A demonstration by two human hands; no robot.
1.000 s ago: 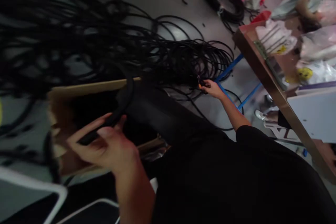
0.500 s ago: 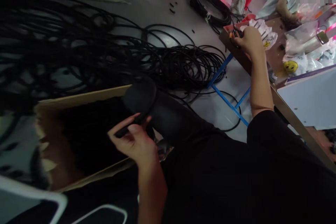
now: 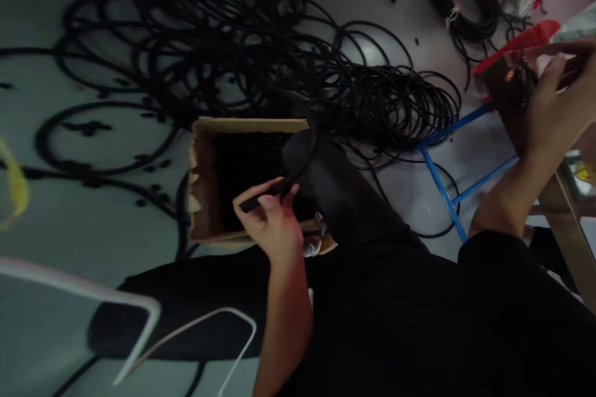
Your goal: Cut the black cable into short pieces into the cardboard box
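Observation:
In the lower middle, my left hand [image 3: 274,220] is closed on the end of a black hose [image 3: 254,201], with the thumb pressed along it. From there the hose curves up over my dark-clothed knee [image 3: 326,180]. Just beyond that hand is an open cardboard box [image 3: 200,217], its inside filled with dark pieces too dim to make out. My right hand [image 3: 559,102] is at the table's near corner, beside a dark item with orange bits [image 3: 519,80]. Its fingers are blurred and partly cut off by the frame edge.
A large tangle of black hose [image 3: 391,99] covers the floor beyond the box, with short black offcuts [image 3: 88,127] scattered around. A tied coil [image 3: 460,0] lies farther back. Blue legs [image 3: 440,177] support the table [image 3: 565,217]. White metal bars [image 3: 84,285] cross the lower left.
The view has swung, so the scene sits farther right. My right hand has shifted rightward past the dark item with orange bits. My left hand keeps its hold on the hose.

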